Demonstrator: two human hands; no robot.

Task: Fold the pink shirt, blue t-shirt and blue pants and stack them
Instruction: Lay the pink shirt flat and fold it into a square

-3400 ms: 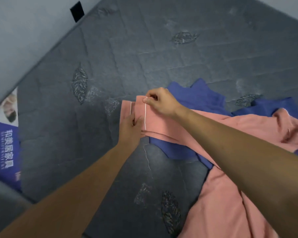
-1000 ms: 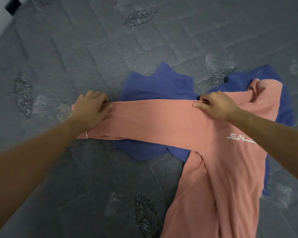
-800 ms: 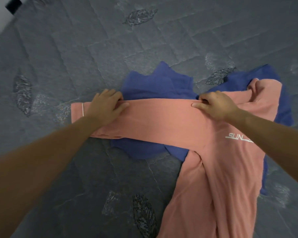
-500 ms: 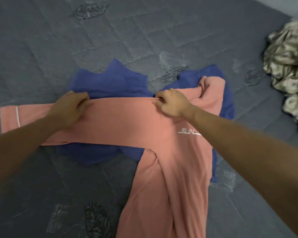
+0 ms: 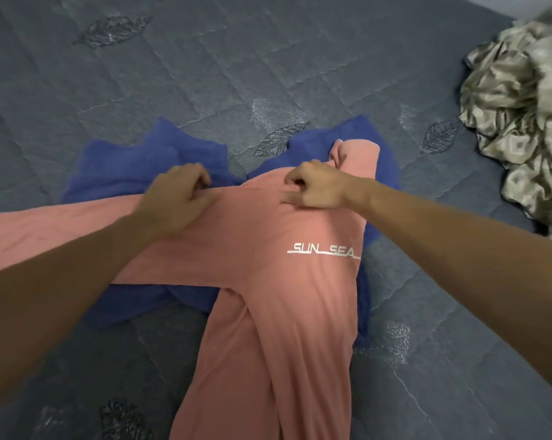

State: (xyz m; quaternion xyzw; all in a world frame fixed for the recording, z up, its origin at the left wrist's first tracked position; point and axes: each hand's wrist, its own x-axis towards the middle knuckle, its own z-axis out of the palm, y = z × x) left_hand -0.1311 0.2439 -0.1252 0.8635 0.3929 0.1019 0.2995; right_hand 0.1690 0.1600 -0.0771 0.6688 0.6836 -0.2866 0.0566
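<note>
The pink shirt (image 5: 278, 300) with white "SUN SEA" lettering lies lengthwise on the grey quilted mattress (image 5: 205, 65), one long sleeve stretched off to the left. Blue clothing (image 5: 135, 173) lies under it and shows on both sides; I cannot tell the t-shirt from the pants. My left hand (image 5: 176, 198) pinches the pink fabric at the upper edge where the sleeve joins the body. My right hand (image 5: 316, 185) grips the shirt's top edge near the collar with curled fingers. The other pink sleeve is bunched behind my right hand.
A crumpled beige patterned cloth (image 5: 522, 115) is heaped at the right edge of the mattress. Bare mattress extends beyond the clothes and in front at left and right.
My left hand has slid right along the sleeve, from near the cuff to the shoulder, close to my right hand. The view has shifted right, bringing the beige cloth in.
</note>
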